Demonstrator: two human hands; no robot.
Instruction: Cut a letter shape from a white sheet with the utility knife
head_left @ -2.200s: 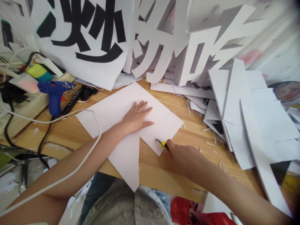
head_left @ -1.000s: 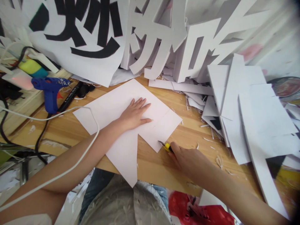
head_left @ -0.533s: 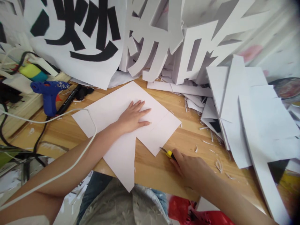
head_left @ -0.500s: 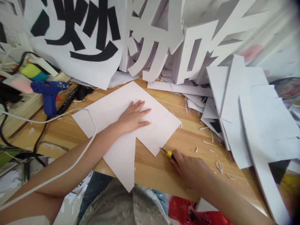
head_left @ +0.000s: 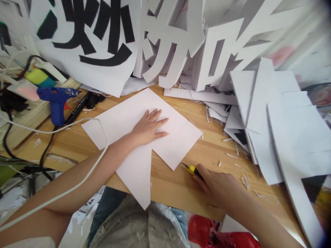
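Observation:
A white board (head_left: 124,117) of angular outline lies flat on the wooden table (head_left: 165,187), one pointed leg reaching past the table's near edge. My left hand (head_left: 148,128) rests on its middle, palm down with the fingers spread. In my right hand (head_left: 213,182) is a yellow and black craft knife (head_left: 191,169), its blade pointing left. The blade tip sits just right of the board's lower right corner, apart from it. Faint lines show on the board to the right of my left hand.
At left are a blue glue gun (head_left: 57,103), a black marker (head_left: 79,108) and a white cable (head_left: 89,172) crossing over my left forearm. Large white cut-out characters (head_left: 178,38) stand behind, beside a sheet with black strokes (head_left: 106,60). White offcuts (head_left: 289,137) pile up at right.
My right hand and the knife have drawn slightly right, away from the board's corner. My left hand stays put on the board; the whole view has shifted a little.

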